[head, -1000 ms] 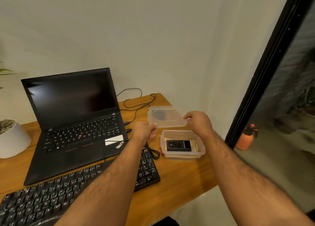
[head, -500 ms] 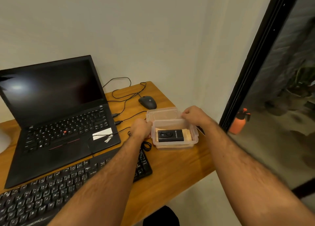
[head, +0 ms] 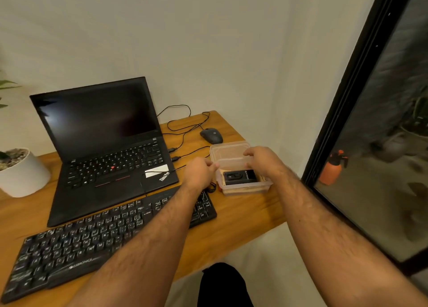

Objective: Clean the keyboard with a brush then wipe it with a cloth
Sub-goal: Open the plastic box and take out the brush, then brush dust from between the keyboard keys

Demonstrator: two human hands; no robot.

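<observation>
— Nearest the camera?
— Black full-size keyboard (head: 108,239), lying diagonally on the wooden desk (head: 240,216), untouched; left forearm passing over its right end.

— And the hands?
— Just beyond it. Left hand (head: 199,173) pinching the left edge of a clear plastic lid (head: 228,155), fingers curled. Right hand (head: 262,159) curled over the lid's right side, gripping it. Lid held tilted above the back of an open clear plastic container (head: 245,187).

— Inside that?
— Small black device (head: 239,177) on something tan. Brush or cloth: cannot tell.

— Further back?
— Open black ThinkPad laptop (head: 104,144), screen dark. Black mouse (head: 211,135) behind the container, among looping cables (head: 183,123). White plant pot (head: 22,172) at far left.
</observation>
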